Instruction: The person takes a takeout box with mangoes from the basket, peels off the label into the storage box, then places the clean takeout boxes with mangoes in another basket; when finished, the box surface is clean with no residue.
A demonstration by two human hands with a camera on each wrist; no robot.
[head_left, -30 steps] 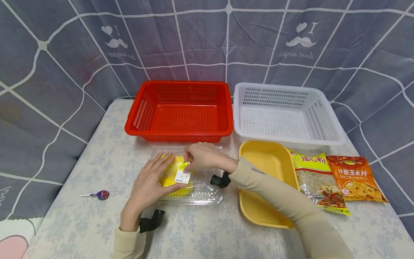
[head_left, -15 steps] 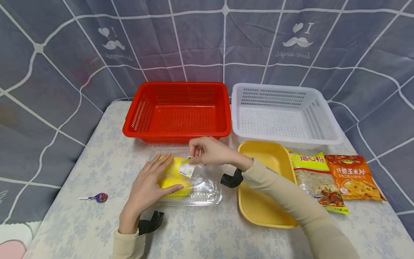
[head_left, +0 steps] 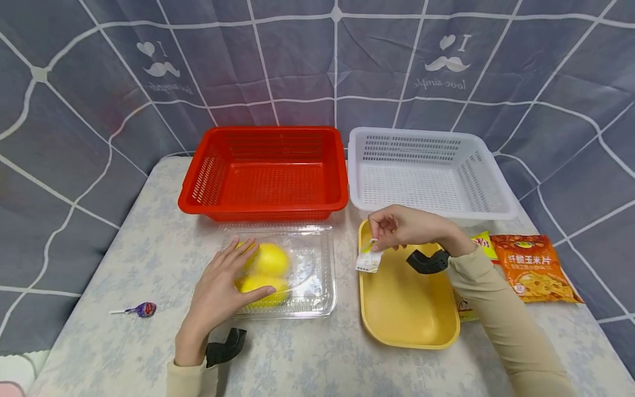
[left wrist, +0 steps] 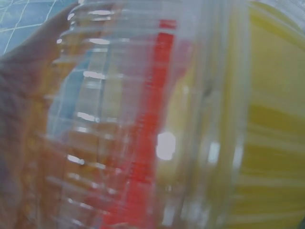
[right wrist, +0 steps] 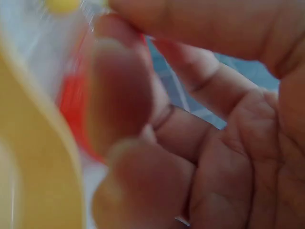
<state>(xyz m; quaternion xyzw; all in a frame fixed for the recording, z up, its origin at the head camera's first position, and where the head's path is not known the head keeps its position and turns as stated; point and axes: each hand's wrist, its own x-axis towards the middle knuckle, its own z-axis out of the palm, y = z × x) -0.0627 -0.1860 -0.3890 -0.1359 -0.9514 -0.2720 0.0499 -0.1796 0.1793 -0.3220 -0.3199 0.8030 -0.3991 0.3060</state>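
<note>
My left hand (head_left: 218,292) rests, fingers spread, on the left side of a clear plastic clamshell box (head_left: 324,275). Inside the box are rounded yellow things (head_left: 273,260), partly hidden under that hand; their kind is not plain. A small white sticker label (head_left: 367,261) with a yellow patch hangs from the thumb and fingertips of my right hand (head_left: 409,227), which pinches it above the left rim of a yellow plastic tray (head_left: 397,314). The box's ridged wall fills much of the left wrist view, blurred. In the right wrist view the fingers (right wrist: 128,95) are curled, the label not clearly visible.
Behind the box stands a red plastic basket (head_left: 268,212), with a white basket (head_left: 431,212) to its right. An orange snack bag (head_left: 533,270) lies at the right, beside a pasta bag mostly hidden by the right arm. A wrapped lollipop (head_left: 146,309) lies at the left.
My right hand has lifted the label off the box's lid and carried it right to the yellow tray. The left hand stays on the box. The whole head view has shifted slightly left.
</note>
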